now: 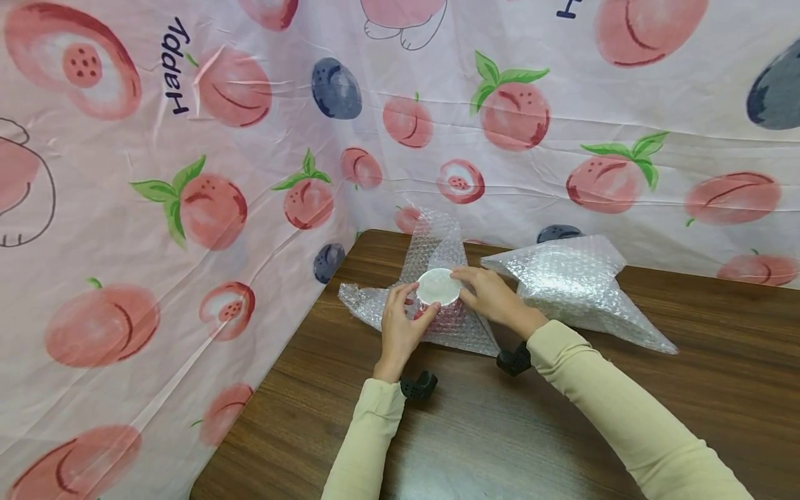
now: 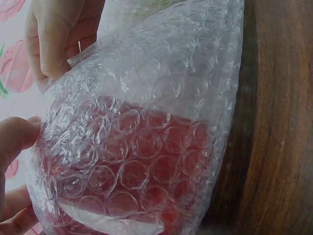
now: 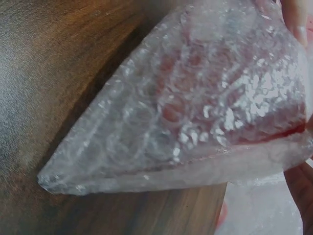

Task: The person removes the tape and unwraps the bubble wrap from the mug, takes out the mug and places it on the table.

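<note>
A red round container (image 1: pixel 445 316) with a flat white top (image 1: pixel 439 287) stands on the table, bubble wrap (image 1: pixel 446 338) folded up around its side. My left hand (image 1: pixel 400 326) grips it at the left and front, thumb near the front rim and fingers at the left edge. From the right, my right hand (image 1: pixel 494 295) holds its upper edge with bent fingers. In the left wrist view the red side (image 2: pixel 146 142) shows through the bubbles, with the left thumb (image 2: pixel 17 139) against the wrap. A pointed corner of wrap (image 3: pixel 117 132) sticks out in the right wrist view.
A larger bundle of bubble wrap (image 1: pixel 571 278) lies to the right, beside the right forearm. Loose wrap extends behind (image 1: pixel 437 239) and left of the container. Fruit-printed cloth (image 1: pixel 281 139) hangs behind and left of the brown wooden table (image 1: pixel 475 430).
</note>
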{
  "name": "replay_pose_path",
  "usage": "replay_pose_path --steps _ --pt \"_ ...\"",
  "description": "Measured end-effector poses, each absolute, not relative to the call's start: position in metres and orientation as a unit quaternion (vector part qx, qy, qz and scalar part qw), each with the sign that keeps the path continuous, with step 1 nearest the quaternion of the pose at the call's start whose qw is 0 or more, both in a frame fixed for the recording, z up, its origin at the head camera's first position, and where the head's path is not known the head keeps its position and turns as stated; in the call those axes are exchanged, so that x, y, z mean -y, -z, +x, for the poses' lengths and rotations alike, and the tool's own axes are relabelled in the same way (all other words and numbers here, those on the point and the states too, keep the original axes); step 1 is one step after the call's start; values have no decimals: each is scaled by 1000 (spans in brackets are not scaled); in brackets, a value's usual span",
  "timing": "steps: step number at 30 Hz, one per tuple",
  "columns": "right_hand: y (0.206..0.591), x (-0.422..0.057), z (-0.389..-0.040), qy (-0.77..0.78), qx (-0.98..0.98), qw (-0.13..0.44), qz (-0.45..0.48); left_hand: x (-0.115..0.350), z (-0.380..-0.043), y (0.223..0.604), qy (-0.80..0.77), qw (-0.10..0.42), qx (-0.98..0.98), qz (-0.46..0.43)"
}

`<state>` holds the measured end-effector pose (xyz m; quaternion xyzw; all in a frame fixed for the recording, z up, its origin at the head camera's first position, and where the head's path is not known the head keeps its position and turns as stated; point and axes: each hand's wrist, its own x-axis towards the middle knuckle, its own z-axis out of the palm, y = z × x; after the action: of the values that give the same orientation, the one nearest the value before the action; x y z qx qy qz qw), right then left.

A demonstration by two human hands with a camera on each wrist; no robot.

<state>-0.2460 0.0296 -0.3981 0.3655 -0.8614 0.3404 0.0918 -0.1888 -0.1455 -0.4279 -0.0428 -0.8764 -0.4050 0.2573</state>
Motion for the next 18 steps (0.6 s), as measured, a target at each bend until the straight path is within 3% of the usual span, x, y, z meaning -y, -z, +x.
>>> replay_pose_path --steps 9,18 --pt "400 -30 -245 -360 861 161 320 145 -189 427 410 258 874 -41" --pt "397 -31 -244 -351 866 184 306 145 -189 428 414 261 871 -40"
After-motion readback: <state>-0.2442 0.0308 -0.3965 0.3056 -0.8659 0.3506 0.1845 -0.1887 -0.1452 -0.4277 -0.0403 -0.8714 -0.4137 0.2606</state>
